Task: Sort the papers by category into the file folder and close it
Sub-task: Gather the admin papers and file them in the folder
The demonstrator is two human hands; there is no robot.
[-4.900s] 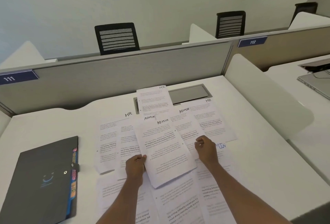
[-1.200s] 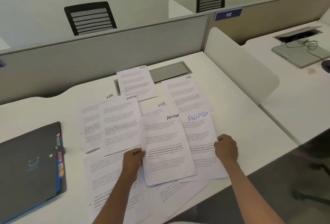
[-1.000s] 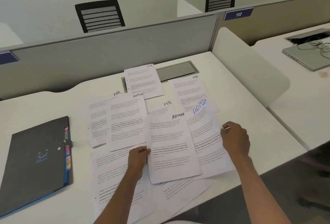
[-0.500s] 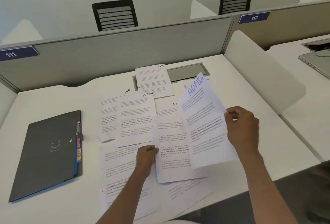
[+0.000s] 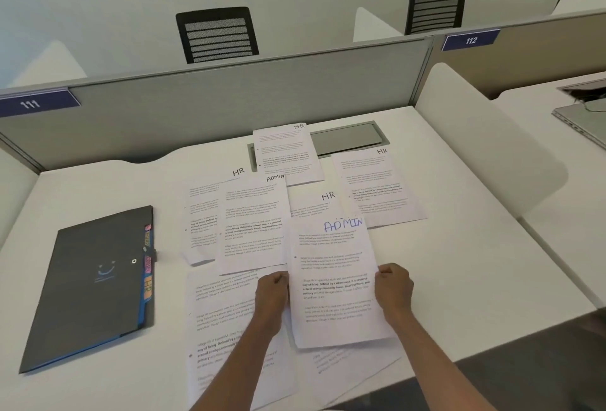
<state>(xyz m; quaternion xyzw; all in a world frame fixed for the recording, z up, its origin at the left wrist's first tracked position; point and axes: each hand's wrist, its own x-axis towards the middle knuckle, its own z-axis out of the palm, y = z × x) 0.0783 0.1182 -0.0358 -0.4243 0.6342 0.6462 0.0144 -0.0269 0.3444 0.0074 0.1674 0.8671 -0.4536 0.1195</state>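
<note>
A small stack of ADMIN papers [image 5: 331,279], topped by a sheet with blue "ADMIN" lettering, lies in front of me. My left hand [image 5: 272,292] grips its left edge and my right hand [image 5: 393,289] grips its right edge. Another ADMIN sheet [image 5: 252,223] lies to its left over an HR sheet [image 5: 201,213]. More HR sheets sit behind: one at the middle [image 5: 310,205], one at the back [image 5: 285,154], one at the right [image 5: 377,187]. The dark grey file folder [image 5: 95,282] lies closed at the left, coloured tabs along its right edge.
Further printed sheets [image 5: 223,328] lie under my forearms at the desk's front edge. A grey cable hatch [image 5: 347,136] is set in the desk behind the papers. A grey partition [image 5: 229,99] closes the back, a white divider [image 5: 485,135] the right side.
My right hand lifted the blue-lettered ADMIN sheet from the right and laid it on the ADMIN sheet held by my left hand. Both hands now hold the stack's edges.
</note>
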